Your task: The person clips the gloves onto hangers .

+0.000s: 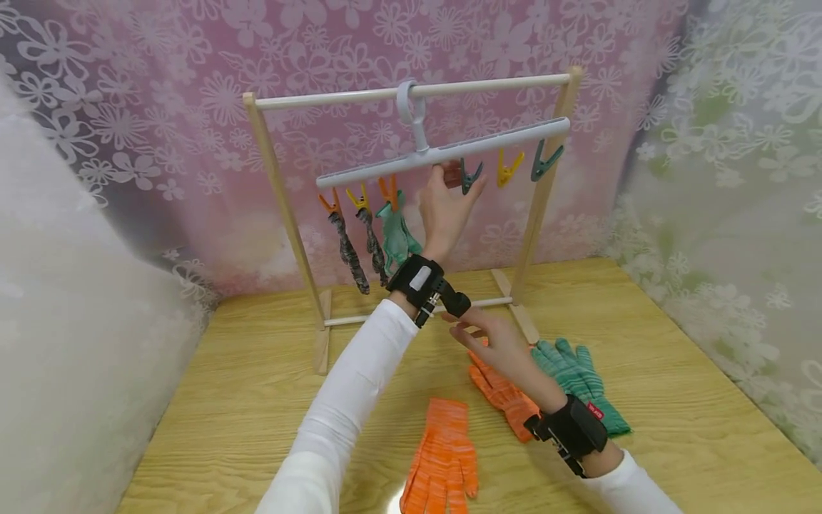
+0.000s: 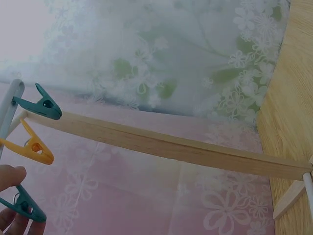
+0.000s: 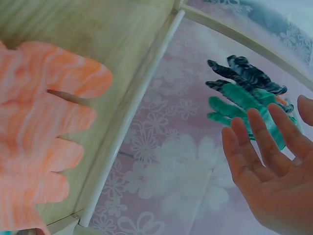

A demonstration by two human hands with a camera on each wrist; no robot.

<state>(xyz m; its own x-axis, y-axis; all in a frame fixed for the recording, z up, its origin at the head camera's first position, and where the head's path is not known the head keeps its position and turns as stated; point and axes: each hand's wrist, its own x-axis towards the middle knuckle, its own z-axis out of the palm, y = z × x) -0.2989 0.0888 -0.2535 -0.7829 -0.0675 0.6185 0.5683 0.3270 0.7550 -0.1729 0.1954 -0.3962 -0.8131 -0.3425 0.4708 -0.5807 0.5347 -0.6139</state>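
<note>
In the head view my left hand (image 1: 444,214) is raised to the white hanger bar (image 1: 501,145), its thumb and fingers pinching a dark green clothespin (image 2: 28,205) that hangs there. My right hand (image 1: 504,350) is lower, over the table, with relaxed fingers and nothing in its grasp. Beneath it lies an orange knit glove (image 1: 521,417), partly hidden by the forearm. In the right wrist view the palm faces the camera, fingers spread. A light green glove (image 1: 396,232) hangs from an orange clothespin (image 1: 389,191), left of my left hand.
The hanger hooks over a wooden rack (image 1: 276,178). Two dark mottled knit pieces (image 1: 349,253) hang at its left end. A yellow clothespin (image 1: 509,170) and another green clothespin (image 1: 546,163) are at its right. A green glove (image 1: 581,378) and another orange glove (image 1: 443,457) lie on the table.
</note>
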